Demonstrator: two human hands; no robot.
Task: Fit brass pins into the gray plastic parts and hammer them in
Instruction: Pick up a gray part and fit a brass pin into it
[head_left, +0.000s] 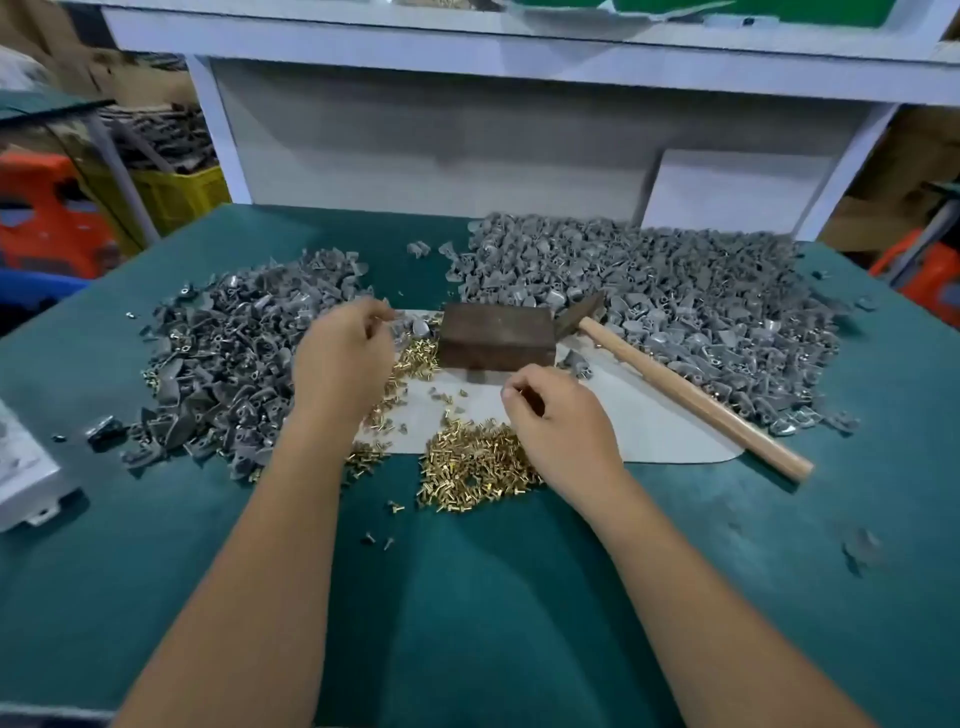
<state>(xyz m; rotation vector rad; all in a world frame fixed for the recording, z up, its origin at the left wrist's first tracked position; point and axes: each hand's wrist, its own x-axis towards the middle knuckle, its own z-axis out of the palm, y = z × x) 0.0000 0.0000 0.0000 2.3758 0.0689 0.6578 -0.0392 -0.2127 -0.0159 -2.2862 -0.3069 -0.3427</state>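
Note:
My left hand (340, 358) hovers at the right edge of the left heap of gray plastic parts (234, 353). Its fingers are curled round what looks like a gray part, mostly hidden. My right hand (558, 421) is just in front of the brown metal block (496, 335). Its thumb and forefinger are pinched together as on a brass pin, which is too small to make out. A pile of brass pins (472, 465) lies beneath it, and more pins (410, 364) trail toward the block. The wooden-handled hammer (685, 392) lies to the right, untouched.
A bigger heap of gray parts (649, 296) fills the back right of the green table (467, 597). A white mat (654, 426) lies under the block and hammer. A white box (21, 467) sits at the left edge, and a white shelf frame (467, 150) stands behind.

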